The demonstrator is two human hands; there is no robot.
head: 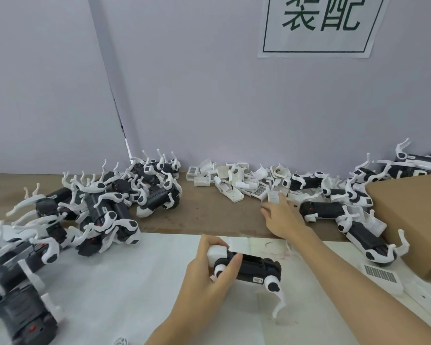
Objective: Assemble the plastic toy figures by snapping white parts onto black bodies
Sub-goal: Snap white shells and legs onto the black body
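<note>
Toy figure (pixel 249 266), lower centre, gripped at its white end by left hand (pixel 209 272); right hand (pixel 281 217) pinches a white part (pixel 274 196) at the centre-right pile (pixel 237 180).

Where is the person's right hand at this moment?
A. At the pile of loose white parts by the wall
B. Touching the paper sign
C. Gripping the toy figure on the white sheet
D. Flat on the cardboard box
A: the right hand reaches to the pile of white parts, while the left hand holds the toy figure.
</note>
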